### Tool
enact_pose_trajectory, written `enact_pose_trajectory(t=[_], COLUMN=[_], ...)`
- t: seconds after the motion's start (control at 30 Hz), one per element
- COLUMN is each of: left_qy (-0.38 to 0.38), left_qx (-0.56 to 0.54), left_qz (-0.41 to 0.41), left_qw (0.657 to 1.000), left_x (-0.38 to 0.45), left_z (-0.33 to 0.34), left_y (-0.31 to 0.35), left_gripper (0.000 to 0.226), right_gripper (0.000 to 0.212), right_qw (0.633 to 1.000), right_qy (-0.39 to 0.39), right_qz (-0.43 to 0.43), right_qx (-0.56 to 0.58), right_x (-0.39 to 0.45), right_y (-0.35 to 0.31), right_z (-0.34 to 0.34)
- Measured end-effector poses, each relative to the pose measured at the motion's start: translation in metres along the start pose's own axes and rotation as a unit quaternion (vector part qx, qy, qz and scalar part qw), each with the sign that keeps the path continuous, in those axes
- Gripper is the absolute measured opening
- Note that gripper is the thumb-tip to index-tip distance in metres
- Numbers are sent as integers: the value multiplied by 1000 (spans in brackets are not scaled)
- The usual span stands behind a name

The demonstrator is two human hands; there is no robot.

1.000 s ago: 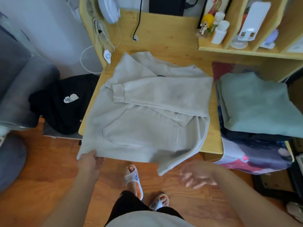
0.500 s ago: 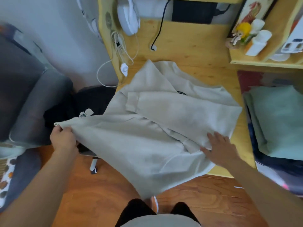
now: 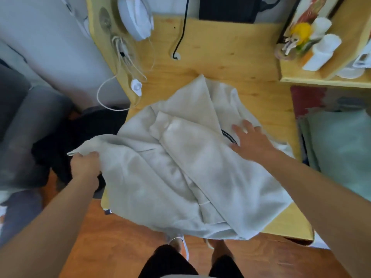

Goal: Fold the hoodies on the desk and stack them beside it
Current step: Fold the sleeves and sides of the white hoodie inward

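My left hand (image 3: 85,165) is curled round a bunched corner of the beige hoodie (image 3: 180,173), lifting it just off the left edge of the wooden desk (image 3: 230,63); the cloth hides my fingertips. My right hand (image 3: 251,140) lies flat, fingers straight and spread, pressing on the hoodie near its neck opening, where a dark drawstring peeks out. The hoodie sprawls, rumpled, over the desk's front half, its hem spilling past the front edge. A black garment (image 3: 66,141) sits left of the desk, half hidden by the raised cloth. A folded pale-green garment (image 3: 339,149) lies at the right, cut off by the frame.
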State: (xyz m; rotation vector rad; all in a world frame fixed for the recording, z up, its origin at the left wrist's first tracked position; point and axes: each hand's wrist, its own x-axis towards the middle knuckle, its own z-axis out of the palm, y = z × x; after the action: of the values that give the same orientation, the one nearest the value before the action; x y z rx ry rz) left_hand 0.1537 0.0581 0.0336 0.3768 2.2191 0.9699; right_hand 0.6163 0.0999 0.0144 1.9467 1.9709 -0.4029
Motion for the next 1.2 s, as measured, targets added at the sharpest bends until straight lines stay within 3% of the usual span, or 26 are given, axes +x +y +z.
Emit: enact_pose_trajectory(t=[0.1, 0.2, 0.27, 0.43, 0.6, 0.7, 0.8, 0.83, 0.87, 0.97, 1.07, 1.2], left_qy=[-7, 10, 11, 31, 30, -8, -144, -172, -190, -145, -100, -62], left_qx=[-11, 3, 20, -9, 70, 207, 342, 410, 472, 515, 546, 459], left_qz=[17, 60, 77, 111, 222, 387, 573, 584, 564, 517, 526, 546], left_qw=[1000, 998, 997, 993, 972, 898, 731, 679, 651, 669, 645, 698], left_x=[-6, -7, -5, 13, 50, 10, -51, -64, -68, -42, 1, 25], left_z=[-2, -1, -1, -4, 36, 96, 154, 168, 177, 188, 200, 233], left_y=[-9, 2, 9, 40, 95, 93, 29, 5, -15, -36, -9, 60], left_gripper=[25, 27, 30, 34, 43, 44, 52, 55, 58, 65, 69, 58], right_gripper=[70, 69, 70, 71, 75, 74, 75, 76, 77, 75, 73, 72], right_qw=[983, 954, 964, 991, 997, 992, 993, 993, 993, 993, 993, 992], right_qy=[87, 61, 13, 19, -29, -36, -45, -46, -43, -18, -1, 44], right_qz=[-147, -276, -245, -118, 65, 114, 100, 99, 98, 103, 110, 111], right_qx=[-66, -97, -105, -64, 18, 43, 51, 53, 51, 47, 50, 46], right_x=[31, 53, 67, 62, 45, 34, 40, 40, 37, 24, 22, 24], right_y=[-40, -91, -103, -90, -26, 5, 7, 7, 7, 10, 11, 14], right_z=[-2, -2, 5, 11, 17, 28, 26, 26, 29, 43, 50, 59])
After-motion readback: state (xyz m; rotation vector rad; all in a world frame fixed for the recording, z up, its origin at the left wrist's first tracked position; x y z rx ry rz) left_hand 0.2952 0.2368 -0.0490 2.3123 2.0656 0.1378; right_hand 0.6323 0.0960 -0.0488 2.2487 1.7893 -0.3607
